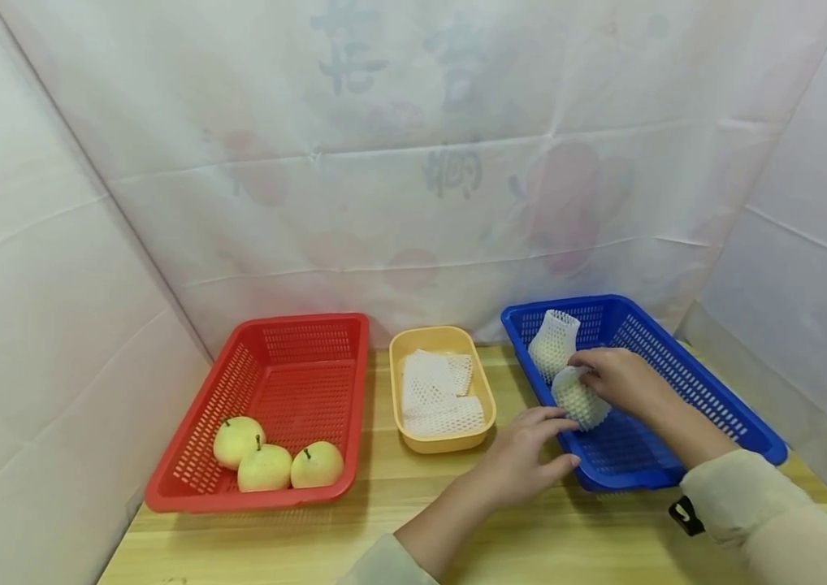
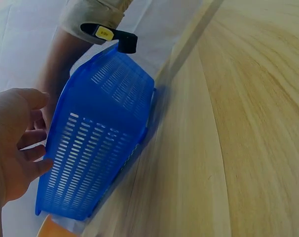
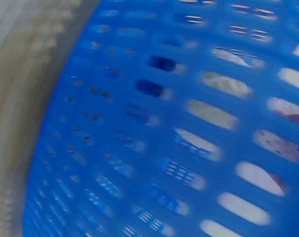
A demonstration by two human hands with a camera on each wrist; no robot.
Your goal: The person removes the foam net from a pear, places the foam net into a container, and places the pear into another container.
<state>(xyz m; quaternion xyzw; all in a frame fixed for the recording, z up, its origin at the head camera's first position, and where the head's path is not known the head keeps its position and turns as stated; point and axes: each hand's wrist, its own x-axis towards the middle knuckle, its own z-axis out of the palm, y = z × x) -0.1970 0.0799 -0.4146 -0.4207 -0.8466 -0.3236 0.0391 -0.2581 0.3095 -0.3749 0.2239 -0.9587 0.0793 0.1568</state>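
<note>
At the right of the bench, within the blue plastic basket, a pale-yellow pear in a white foam net sits just beside another netted pear. Your right hand pinches the net near its top; your left hand is released, fingers loosely extended by the basket's near-left rim, though you cannot tell whether they touch it. To do this well, you'd best lower the pear until its weight rests on the basket floor, keep it from knocking its neighbour, then loosen your pinch gently, since the stretchy mesh could cling or slide off.
</note>
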